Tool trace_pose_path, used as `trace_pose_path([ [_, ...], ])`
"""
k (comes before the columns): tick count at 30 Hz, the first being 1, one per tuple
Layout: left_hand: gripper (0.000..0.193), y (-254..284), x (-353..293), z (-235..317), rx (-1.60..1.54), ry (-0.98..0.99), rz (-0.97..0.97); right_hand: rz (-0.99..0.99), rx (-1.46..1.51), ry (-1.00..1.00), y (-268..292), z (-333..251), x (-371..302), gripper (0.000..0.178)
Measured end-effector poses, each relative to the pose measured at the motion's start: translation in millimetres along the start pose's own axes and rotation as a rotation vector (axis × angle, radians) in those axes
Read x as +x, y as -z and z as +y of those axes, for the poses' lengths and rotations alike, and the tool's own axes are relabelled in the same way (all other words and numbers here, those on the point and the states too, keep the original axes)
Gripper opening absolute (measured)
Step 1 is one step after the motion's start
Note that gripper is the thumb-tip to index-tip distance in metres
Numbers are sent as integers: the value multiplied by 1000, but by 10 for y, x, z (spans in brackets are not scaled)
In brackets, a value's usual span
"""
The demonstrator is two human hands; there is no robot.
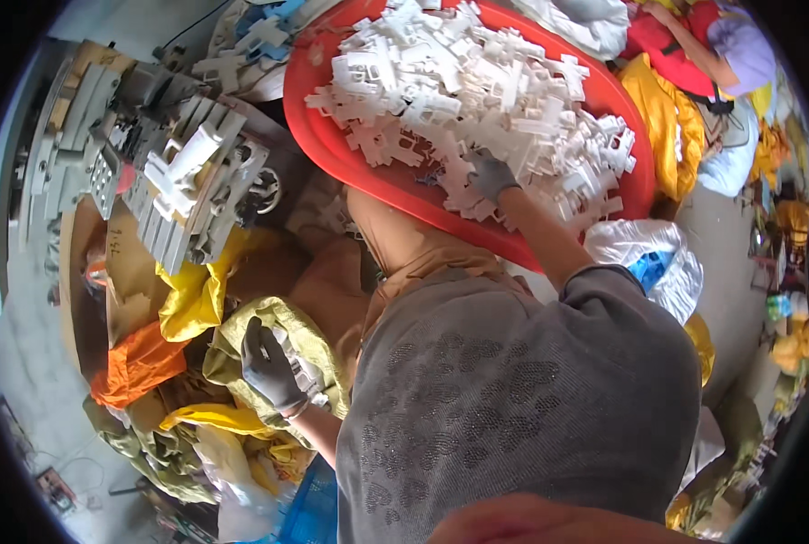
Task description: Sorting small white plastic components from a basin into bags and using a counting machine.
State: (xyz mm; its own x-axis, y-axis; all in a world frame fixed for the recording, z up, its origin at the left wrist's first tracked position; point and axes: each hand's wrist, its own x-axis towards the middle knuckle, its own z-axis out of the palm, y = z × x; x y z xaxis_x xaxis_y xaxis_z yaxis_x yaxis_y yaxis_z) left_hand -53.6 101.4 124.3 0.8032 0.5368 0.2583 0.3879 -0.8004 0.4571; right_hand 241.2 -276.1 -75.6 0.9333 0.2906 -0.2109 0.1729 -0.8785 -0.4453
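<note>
My right hand (492, 174), in a grey glove, reaches into a big red tub (318, 145). Its fingers are bent down onto a white plastic part at the near side of a heap of white plastic parts (441, 77); their tips are partly hidden. Lower left, my left hand (270, 367), also gloved in grey, hovers over the mouth of an olive-yellow woven sack (327, 349). Its fingers are stretched out, and I see nothing held in them. Some pale pieces show inside this sack, partly behind the hand.
Left of the tub stands a grey metal machine (182, 222) with a white moulded piece (184, 172) on it. Orange (137, 363) and yellow sacks (191, 299) lie below. A white sack (654, 263) is right of the tub; another person's arm (695, 50) shows at upper right.
</note>
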Motion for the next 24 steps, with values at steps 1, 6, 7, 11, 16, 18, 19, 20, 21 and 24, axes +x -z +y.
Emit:
trace_pose_path([
  [1,24,-15,26,0,-5,-16,-15,12,-12,24,13,26,-4,43],
  [6,24,103,-221,-116,14,56,61,-58,-94,137,-66,8,107,45],
  [7,23,65,-170,-130,4,47,49,6,-69,131,-78,124,94,47],
  [11,21,149,-104,-117,56,-5,89,36,29,113,-7,301,134,51],
  [16,22,359,330,43,48,-115,213,47,5,132,427,47,100,41],
  [18,23,479,549,135,49,-95,257,91,52,190,511,-90,148,40],
  [19,23,501,700,188,52,-124,277,111,169,234,542,-136,178,41],
  [20,23,518,836,236,28,-103,276,130,285,276,573,-190,201,41],
  [21,24,527,970,254,-1,-137,284,174,351,350,603,-303,211,42],
  [24,28,486,1441,343,-63,-228,280,81,605,287,677,-577,239,40],
])
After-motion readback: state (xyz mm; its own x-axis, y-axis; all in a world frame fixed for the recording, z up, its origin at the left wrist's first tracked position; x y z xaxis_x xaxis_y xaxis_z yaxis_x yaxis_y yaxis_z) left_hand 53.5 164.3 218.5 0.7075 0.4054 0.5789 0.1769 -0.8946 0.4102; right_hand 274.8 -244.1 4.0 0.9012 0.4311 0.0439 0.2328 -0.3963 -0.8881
